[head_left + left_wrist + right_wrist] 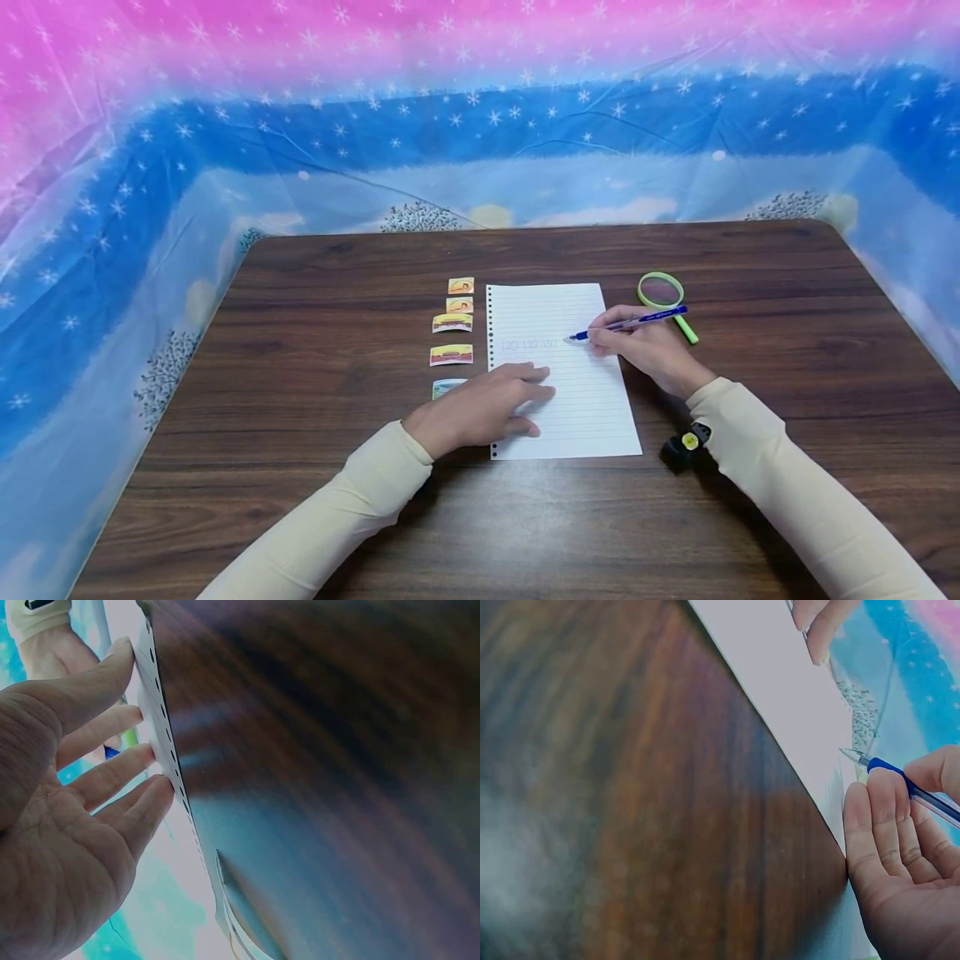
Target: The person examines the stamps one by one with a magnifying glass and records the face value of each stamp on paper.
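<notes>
A lined sheet of paper [570,417] with punched holes down its left edge lies on the table. My right hand [645,343] pinches a blue pen [637,322] between thumb and fingers, its tip pointing left close over the paper. Just left of the tip runs a row of faint handwritten figures [528,343]. In the right wrist view the pen [889,770] shows a clear cone tip and a blue grip. My left hand [487,406] rests on the lower left of the paper with its fingers spread and straight, also seen in the left wrist view.
Left of the paper stands a column of small picture cards [452,355], the lowest partly hidden by my left hand. A green magnifying glass [661,289] lies beyond my right hand. The brown wooden table [337,317] meets a snowflake-patterned cloth [420,125] behind.
</notes>
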Action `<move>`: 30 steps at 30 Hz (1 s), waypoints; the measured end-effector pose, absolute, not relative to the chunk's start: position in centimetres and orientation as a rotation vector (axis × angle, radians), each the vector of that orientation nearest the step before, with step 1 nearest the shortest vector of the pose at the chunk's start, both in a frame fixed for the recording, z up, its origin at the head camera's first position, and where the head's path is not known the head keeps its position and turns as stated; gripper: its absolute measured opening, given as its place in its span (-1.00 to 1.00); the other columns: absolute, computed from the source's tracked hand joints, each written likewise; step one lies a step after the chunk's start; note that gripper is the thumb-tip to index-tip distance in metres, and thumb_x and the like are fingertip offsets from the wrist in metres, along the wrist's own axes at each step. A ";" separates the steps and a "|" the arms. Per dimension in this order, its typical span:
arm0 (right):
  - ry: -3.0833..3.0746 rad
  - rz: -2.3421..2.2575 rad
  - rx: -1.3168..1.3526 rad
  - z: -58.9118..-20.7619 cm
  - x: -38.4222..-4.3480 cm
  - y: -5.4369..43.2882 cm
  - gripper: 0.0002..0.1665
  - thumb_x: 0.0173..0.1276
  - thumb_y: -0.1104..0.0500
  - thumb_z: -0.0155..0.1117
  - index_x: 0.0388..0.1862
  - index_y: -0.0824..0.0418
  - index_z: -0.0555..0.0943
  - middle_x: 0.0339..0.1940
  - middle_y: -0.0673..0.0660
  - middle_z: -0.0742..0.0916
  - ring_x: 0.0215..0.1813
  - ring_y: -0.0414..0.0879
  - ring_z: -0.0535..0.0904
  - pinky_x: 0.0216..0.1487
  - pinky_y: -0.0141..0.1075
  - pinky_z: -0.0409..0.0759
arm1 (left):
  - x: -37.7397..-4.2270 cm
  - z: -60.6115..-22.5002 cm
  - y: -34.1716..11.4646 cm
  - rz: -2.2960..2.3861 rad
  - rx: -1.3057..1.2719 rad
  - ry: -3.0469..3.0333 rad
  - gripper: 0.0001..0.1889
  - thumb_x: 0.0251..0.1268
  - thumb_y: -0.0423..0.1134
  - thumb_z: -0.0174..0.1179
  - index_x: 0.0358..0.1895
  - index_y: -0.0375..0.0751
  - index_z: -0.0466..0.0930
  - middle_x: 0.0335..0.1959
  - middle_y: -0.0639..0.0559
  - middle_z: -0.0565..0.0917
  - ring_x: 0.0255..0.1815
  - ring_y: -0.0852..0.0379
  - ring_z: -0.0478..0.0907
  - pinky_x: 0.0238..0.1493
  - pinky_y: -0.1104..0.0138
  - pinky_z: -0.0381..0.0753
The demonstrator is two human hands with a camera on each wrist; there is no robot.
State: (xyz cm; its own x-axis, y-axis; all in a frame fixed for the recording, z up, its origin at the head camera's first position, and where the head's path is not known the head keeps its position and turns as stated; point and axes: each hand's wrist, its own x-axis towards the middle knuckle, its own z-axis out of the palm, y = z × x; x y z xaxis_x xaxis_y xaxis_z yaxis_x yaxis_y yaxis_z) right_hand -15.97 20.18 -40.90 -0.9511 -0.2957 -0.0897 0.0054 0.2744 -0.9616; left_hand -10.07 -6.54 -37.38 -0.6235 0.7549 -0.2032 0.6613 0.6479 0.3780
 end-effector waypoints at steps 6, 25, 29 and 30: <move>2.277 -1.752 -0.283 -40.8 -15.9 20.0 -0.72 0.41 0.23 0.35 -0.12 0.47 0.61 -0.23 0.31 0.74 -0.23 -0.10 0.71 -0.03 -0.30 0.69 | -10.0 -37.3 -6.5 0.392 1.122 2.520 -0.42 0.36 -0.11 0.35 0.41 -0.15 0.50 0.51 -0.10 0.36 0.55 -0.02 0.23 0.49 0.18 0.25; 2.321 -1.706 -0.298 -40.6 -15.7 20.0 -0.74 0.44 0.21 0.32 -0.12 0.44 0.59 -0.23 0.33 0.72 -0.22 -0.11 0.69 -0.04 -0.35 0.66 | -10.0 -37.3 -6.5 0.382 1.111 2.525 -0.41 0.36 -0.09 0.36 0.42 -0.13 0.49 0.51 -0.09 0.36 0.55 -0.01 0.23 0.49 0.19 0.25; 2.325 -1.717 -0.299 -40.6 -15.7 20.0 -0.76 0.42 0.24 0.32 -0.15 0.45 0.59 -0.25 0.31 0.72 -0.24 -0.12 0.69 -0.06 -0.34 0.67 | -10.0 -37.3 -6.5 0.382 1.106 2.525 -0.41 0.36 -0.08 0.35 0.42 -0.13 0.49 0.51 -0.09 0.36 0.55 -0.01 0.23 0.48 0.19 0.26; 2.327 -1.718 -0.294 -40.7 -15.7 20.0 -0.76 0.42 0.23 0.31 -0.14 0.45 0.59 -0.25 0.31 0.72 -0.25 -0.12 0.69 -0.06 -0.35 0.67 | -10.0 -37.2 -6.5 0.382 1.105 2.524 -0.41 0.36 -0.08 0.35 0.42 -0.13 0.49 0.51 -0.09 0.36 0.55 -0.01 0.23 0.48 0.19 0.26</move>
